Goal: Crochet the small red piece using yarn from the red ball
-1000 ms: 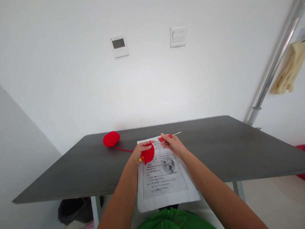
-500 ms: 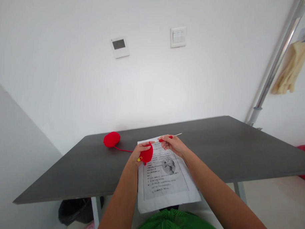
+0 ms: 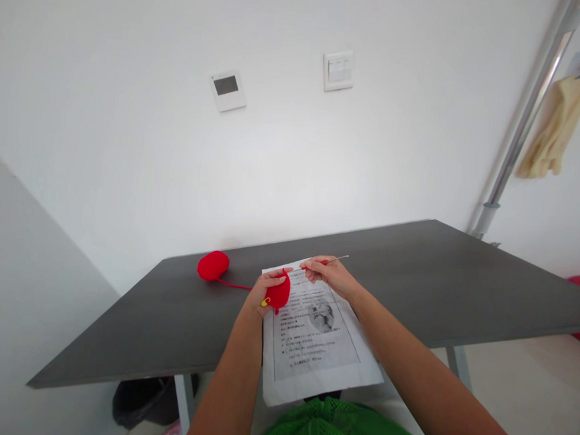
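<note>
My left hand [image 3: 264, 291] is closed on a small piece of red crochet work [image 3: 278, 293], with a yellow stitch marker [image 3: 266, 302] hanging near its lower edge. Between the fingers of my right hand [image 3: 328, 273] is a crochet hook [image 3: 322, 262] with a red grip; its thin metal shaft sticks out on both sides, the left end pointing to the crochet work. A strand of red yarn [image 3: 235, 285] runs from a ball of red yarn [image 3: 213, 265] at the left to my left hand. Under both hands lies a printed sheet [image 3: 309, 351].
The dark grey table [image 3: 172, 327] stands against a white wall bearing a panel [image 3: 228, 91] and a light switch [image 3: 339, 71]. At the right are a metal pole [image 3: 526, 118] and hanging cream gloves [image 3: 557, 128]. A black-lined bin [image 3: 145, 399] sits below the table.
My right hand has turned the hook slightly, its right end shifting a little to the right. The crochet work and the yarn ball are nearly where they were.
</note>
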{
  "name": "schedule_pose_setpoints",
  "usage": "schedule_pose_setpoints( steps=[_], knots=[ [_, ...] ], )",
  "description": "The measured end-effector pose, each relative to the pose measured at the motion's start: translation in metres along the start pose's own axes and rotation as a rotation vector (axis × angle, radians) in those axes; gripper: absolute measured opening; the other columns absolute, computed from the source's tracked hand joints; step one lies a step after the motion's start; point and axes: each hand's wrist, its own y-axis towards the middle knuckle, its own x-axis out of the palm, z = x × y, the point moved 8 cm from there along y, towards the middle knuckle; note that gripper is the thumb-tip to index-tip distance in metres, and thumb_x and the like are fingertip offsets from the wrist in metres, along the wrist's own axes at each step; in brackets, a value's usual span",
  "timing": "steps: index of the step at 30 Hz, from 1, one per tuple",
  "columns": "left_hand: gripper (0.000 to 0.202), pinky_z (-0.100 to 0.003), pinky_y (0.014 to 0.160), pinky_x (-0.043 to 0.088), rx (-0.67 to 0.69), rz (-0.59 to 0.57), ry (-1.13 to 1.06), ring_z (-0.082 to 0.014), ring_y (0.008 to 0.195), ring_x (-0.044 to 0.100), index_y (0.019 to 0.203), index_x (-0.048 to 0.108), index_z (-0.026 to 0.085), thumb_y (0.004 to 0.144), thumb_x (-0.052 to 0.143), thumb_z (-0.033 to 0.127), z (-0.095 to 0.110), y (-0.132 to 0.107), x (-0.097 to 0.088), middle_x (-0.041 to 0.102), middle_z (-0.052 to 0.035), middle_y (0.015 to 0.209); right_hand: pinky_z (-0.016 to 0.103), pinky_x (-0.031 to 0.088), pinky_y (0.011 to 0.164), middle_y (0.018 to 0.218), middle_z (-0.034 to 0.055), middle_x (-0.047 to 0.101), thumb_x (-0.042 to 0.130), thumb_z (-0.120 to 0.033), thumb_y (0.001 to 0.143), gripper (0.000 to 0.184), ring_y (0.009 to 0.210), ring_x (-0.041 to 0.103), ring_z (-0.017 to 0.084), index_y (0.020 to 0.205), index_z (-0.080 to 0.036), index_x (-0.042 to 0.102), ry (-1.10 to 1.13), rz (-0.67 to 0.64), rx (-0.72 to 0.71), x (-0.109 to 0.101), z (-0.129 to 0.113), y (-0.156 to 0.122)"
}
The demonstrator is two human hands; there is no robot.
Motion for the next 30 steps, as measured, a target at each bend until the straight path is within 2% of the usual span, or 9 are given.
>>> schedule_pose_setpoints(
  steps=[8, 17, 24, 30],
  knots=[
    [0.038, -0.023, 0.045, 0.041, 0.004, 0.019, 0.029, -0.011, 0.047, 0.055, 0.092, 0.066, 0.007, 0.055, 0.074, 0.015, 0.0, -0.001, -0.001, 0.063, -0.0069, 0.062, 0.022, 0.039, 0.047, 0.053, 0.0004, 0.06, 0.067, -0.037, 0.07, 0.027, 0.046, 0.049, 0.008, 0.076, -0.012, 0.071, -0.009, 0.013, -0.012, -0.003, -0.002, 0.0],
    [0.034, -0.024, 0.044, 0.041, -0.02, 0.003, 0.1, -0.0129, 0.046, 0.055, 0.087, 0.067, 0.008, 0.055, 0.074, 0.018, -0.002, -0.001, -0.001, 0.062, -0.006, 0.058, 0.021, 0.039, 0.046, 0.053, 0.0004, 0.06, 0.067, -0.036, 0.069, 0.024, 0.045, 0.051, 0.008, 0.07, -0.012, 0.069, -0.031, 0.012, 0.031, -0.008, 0.0, 0.001],
    [0.034, -0.024, 0.045, 0.041, -0.027, 0.034, 0.123, -0.0136, 0.047, 0.056, 0.083, 0.068, 0.008, 0.052, 0.075, 0.017, -0.004, 0.0, -0.002, 0.064, -0.0064, 0.058, 0.02, 0.037, 0.043, 0.05, 0.0002, 0.059, 0.068, -0.036, 0.068, 0.025, 0.043, 0.05, 0.008, 0.07, -0.012, 0.07, -0.049, 0.012, 0.036, -0.009, -0.003, 0.0],
    [0.036, -0.025, 0.047, 0.042, -0.059, 0.01, 0.151, -0.0146, 0.048, 0.057, 0.087, 0.069, 0.007, 0.052, 0.075, 0.016, -0.007, -0.001, 0.0, 0.063, -0.0059, 0.058, 0.019, 0.035, 0.039, 0.045, 0.0002, 0.057, 0.067, -0.039, 0.07, 0.029, 0.039, 0.048, 0.007, 0.069, -0.01, 0.07, -0.031, 0.032, 0.025, -0.011, -0.001, 0.001]
  ],
)
